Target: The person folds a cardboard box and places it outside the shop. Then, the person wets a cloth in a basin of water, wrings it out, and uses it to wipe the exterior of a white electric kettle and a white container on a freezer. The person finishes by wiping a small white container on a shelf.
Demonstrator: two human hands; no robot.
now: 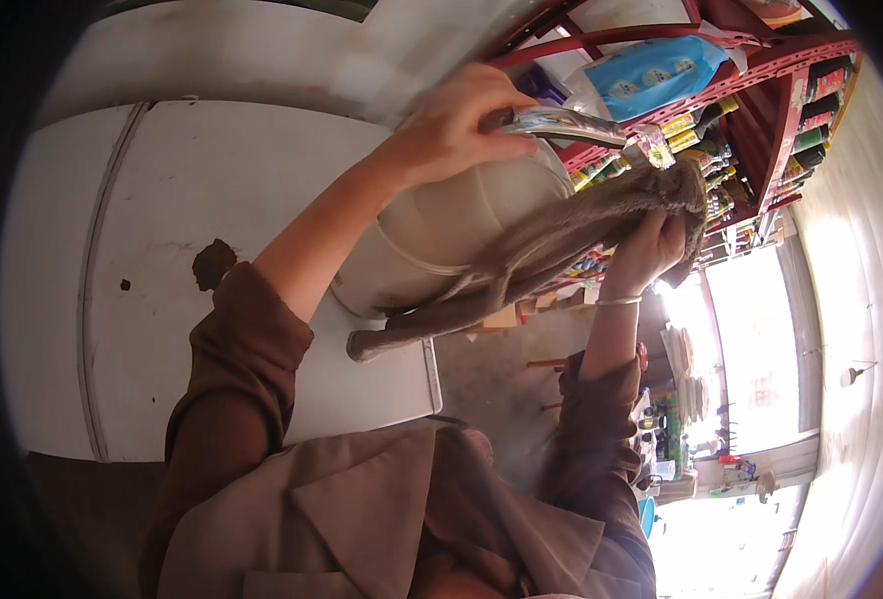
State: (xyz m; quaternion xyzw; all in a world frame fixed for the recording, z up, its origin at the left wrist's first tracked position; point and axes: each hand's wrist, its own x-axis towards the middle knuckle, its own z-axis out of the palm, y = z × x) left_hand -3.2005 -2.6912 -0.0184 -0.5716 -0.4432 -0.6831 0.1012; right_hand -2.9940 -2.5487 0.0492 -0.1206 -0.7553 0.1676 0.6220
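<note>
My left hand point(471, 120) is closed around a flat, glossy object point(565, 123) with a dark edge, perhaps a packet; what exactly it is I cannot tell. Below that hand a pale, round plastic container point(449, 217), apparently a bucket, stands on a white surface. My right hand point(651, 251) grips the upper end of a brown plush cloth point(561, 232). The cloth hangs in long folds across the front of the container, and its lower end lies over the white surface. A white band circles my right wrist.
A white cabinet-like appliance point(157, 299) with a dark worn patch fills the left. Red metal shelving point(778, 142) holds many bottles and a blue plastic package point(655, 75). Bright windows point(756, 337) and cluttered goods point(684, 382) are on the right, with grey floor point(486, 374) below.
</note>
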